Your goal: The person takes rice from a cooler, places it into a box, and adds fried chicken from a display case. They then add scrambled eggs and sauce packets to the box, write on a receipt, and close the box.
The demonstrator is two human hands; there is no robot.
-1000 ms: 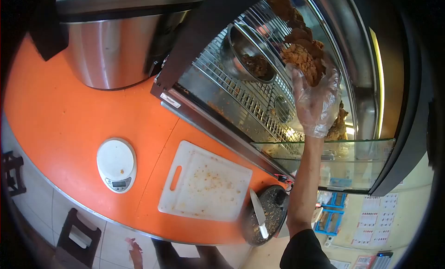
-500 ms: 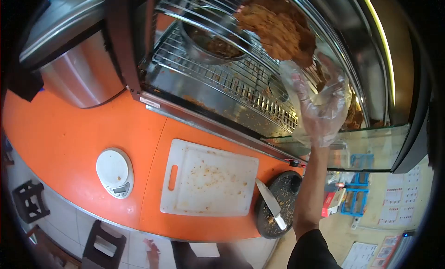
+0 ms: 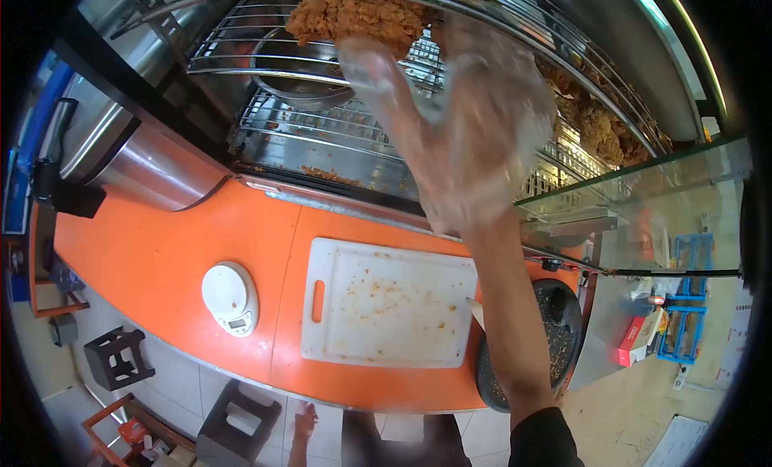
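My right hand (image 3: 458, 121), in a clear plastic glove, is raised in front of the open warming cabinet and grips a large piece of fried chicken (image 3: 354, 15) by its lower edge. The piece is above the wire rack (image 3: 322, 121) and a metal bowl (image 3: 297, 73). More fried chicken (image 3: 599, 133) lies on the rack at the right. Below my arm sits a white cutting board (image 3: 386, 302) dotted with crumbs on the orange counter (image 3: 161, 242). My left hand is out of view.
A white kitchen scale (image 3: 231, 296) sits left of the board. A dark round plate (image 3: 555, 330) with crumbs and a knife, mostly hidden by my arm, lies at the right. A steel pot (image 3: 145, 165) stands at the left. A glass panel (image 3: 643, 201) juts out at the right.
My right hand has carried the fried chicken leftward and toward me, from deep in the cabinet at the right to above the bowl. The view has shifted too.
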